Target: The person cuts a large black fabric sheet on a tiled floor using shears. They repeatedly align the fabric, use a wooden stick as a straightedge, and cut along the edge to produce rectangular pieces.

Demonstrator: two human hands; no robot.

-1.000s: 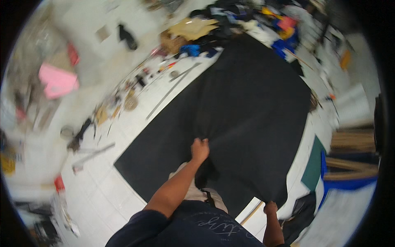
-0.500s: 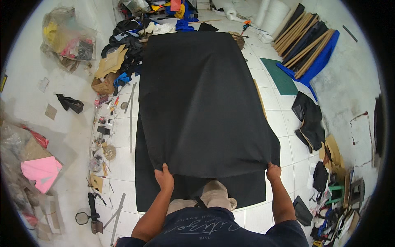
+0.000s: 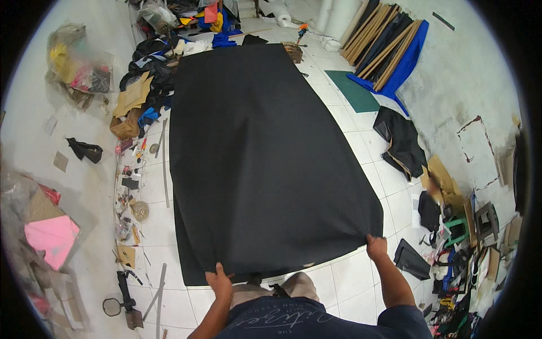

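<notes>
While a large black sheet (image 3: 265, 158) lies spread flat along the white tiled floor (image 3: 361, 282), a person pinches its near edge, the left hand (image 3: 219, 281) clenched on the near left corner and the right hand (image 3: 376, 247) gripping the near right corner. Hands set wide apart hold that edge taut and slightly raised, apparently to keep wrinkles out. Tools and scraps (image 3: 131, 195) line the floor along the sheet's left edge.

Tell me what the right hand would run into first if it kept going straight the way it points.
The right hand points up-image, so it would likely meet only the black fabric sheet it grips; depth is unclear.
</notes>
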